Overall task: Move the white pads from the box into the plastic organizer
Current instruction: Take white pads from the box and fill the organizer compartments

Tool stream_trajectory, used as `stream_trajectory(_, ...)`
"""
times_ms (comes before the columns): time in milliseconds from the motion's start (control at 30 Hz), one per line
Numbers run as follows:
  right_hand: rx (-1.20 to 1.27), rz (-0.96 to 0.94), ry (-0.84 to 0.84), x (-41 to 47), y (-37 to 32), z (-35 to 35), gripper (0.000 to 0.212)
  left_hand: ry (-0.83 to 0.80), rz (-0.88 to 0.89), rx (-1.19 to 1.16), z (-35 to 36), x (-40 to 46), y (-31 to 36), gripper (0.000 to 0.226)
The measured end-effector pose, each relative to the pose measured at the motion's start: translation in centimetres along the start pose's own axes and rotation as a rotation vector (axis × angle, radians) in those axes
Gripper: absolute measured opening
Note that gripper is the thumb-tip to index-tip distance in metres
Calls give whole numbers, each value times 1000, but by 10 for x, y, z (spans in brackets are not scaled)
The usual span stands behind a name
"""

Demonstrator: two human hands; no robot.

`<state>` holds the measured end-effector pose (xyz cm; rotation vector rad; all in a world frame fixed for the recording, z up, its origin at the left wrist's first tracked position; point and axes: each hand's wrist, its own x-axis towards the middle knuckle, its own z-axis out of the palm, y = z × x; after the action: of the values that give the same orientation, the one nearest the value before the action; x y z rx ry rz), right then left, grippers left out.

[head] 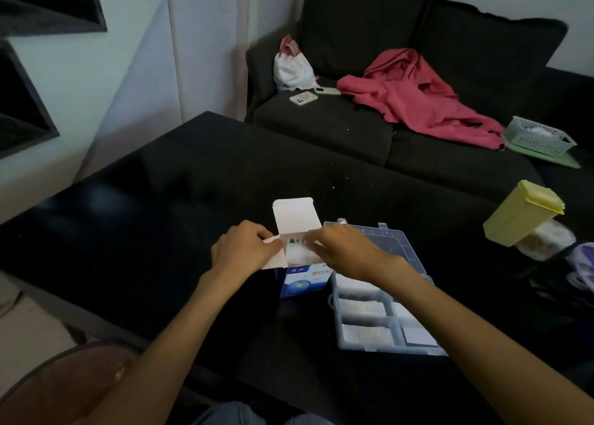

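1. Dim light is falling on a black desk (160, 215) set against a dark sofa (353, 129); everything here is being placed relative to the box (300, 280).
2. Standing upright near the desk's front, the box is showing its lid flap (294, 214) tipped back and away, so the mouth is lying open from above.
3. Touching the box's left edge, the left hand (246, 248) is pinching the side flap (273, 259) outward, probably to keep it from folding over the opening.
4. Over the box's right rim, the right hand (348, 251) is curling its fingers at the mouth; whether they are gripping pads (300, 252) I cannot tell.
5. White pads are showing inside the box, between the two hands.
6. Just right of the box, touching or nearly so, the organizer (414, 349) is lying with its clear lid thrown back, which is keeping the carry short.
7. Several compartments nearest the person are already holding white pads, so the transfer seems partly done.
8. Well right of the box, a yellow container (524, 212) is standing clear of the work.
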<state>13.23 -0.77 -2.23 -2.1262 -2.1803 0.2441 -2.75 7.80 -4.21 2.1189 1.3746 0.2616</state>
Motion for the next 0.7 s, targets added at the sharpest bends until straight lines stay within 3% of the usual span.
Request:
stream_trajectory(200,183,130,99,11,9,-1,30,80,-1,-50,2,0,0,41)
stream_trajectory(367,488,267,142,5,4,-21,23,181,61,-262,-7,-16,13,34)
stream_trajectory(500,907,398,148,-28,7,-41,15,-74,124,-524,-8,-36,35,39)
stream_trajectory(600,1007,497,149,-65,16,-41,15,-207,130,-571,6,-50,61,49)
stream_trajectory(700,1076,585,148,-100,29,-30,15,-256,147,-673,34,-59,85,42)
